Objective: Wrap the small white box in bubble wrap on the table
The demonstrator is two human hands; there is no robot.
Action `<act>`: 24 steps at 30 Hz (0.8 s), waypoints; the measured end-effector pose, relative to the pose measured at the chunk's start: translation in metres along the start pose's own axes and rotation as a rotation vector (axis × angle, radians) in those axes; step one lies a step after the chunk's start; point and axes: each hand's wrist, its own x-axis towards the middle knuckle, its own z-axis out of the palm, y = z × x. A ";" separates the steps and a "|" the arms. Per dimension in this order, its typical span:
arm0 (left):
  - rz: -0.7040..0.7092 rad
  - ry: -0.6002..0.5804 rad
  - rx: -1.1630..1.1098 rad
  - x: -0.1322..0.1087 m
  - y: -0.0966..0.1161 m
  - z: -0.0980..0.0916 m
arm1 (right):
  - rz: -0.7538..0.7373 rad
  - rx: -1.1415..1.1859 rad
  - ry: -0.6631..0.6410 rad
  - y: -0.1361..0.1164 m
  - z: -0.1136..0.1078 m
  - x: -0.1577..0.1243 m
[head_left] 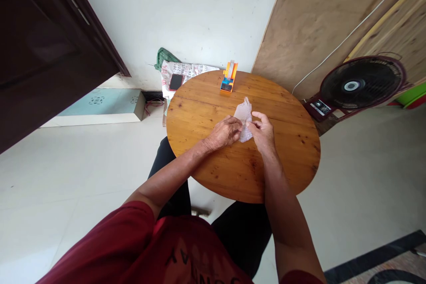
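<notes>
At the round wooden bench (293, 135), our left hand (225, 132) clamps the crumpled plastic wrap (243, 111); our right hand (262, 132) touches it, grip unclear.

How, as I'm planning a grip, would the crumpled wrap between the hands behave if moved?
The wrap is probably floppy, judging by its wrinkled edges; likely light, since it looks thin and filmy; and unlikely to roll, given its uneven outline.

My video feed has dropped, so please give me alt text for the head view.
A person's left hand and right hand have their fingers at a crumpled, whitish sheet over a round wooden table. Beyond it, near the far edge, stands what looks like an orange-and-blue tape dispenser; a fan is off right.
</notes>
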 end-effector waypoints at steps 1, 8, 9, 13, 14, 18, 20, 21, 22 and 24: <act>0.007 0.008 -0.004 0.000 -0.001 0.001 | 0.000 0.004 0.004 0.000 0.001 0.000; -0.011 0.010 -0.012 0.000 -0.003 0.002 | 0.081 0.003 -0.045 -0.006 -0.002 -0.003; -0.011 0.012 -0.012 0.000 -0.003 0.002 | 0.087 0.006 -0.064 -0.007 -0.004 -0.004; -0.025 0.005 -0.006 0.000 -0.002 0.001 | 0.080 0.016 -0.144 -0.010 -0.010 -0.005; -0.033 0.005 -0.008 0.000 -0.002 0.001 | 0.073 0.024 -0.167 -0.010 -0.012 -0.005; -0.063 0.021 -0.029 -0.001 -0.001 0.002 | 0.048 0.066 -0.261 -0.012 -0.017 -0.006; -0.069 0.040 -0.032 -0.001 -0.001 0.002 | 0.030 0.064 -0.308 -0.012 -0.018 -0.006; -0.076 0.049 -0.031 -0.001 -0.001 0.002 | 0.016 0.055 -0.330 -0.011 -0.018 -0.006; -0.088 0.057 -0.028 -0.002 -0.001 0.002 | -0.002 0.041 -0.348 -0.011 -0.018 -0.006; -0.134 0.072 -0.018 -0.002 0.000 0.000 | -0.038 0.004 -0.364 -0.011 -0.018 -0.006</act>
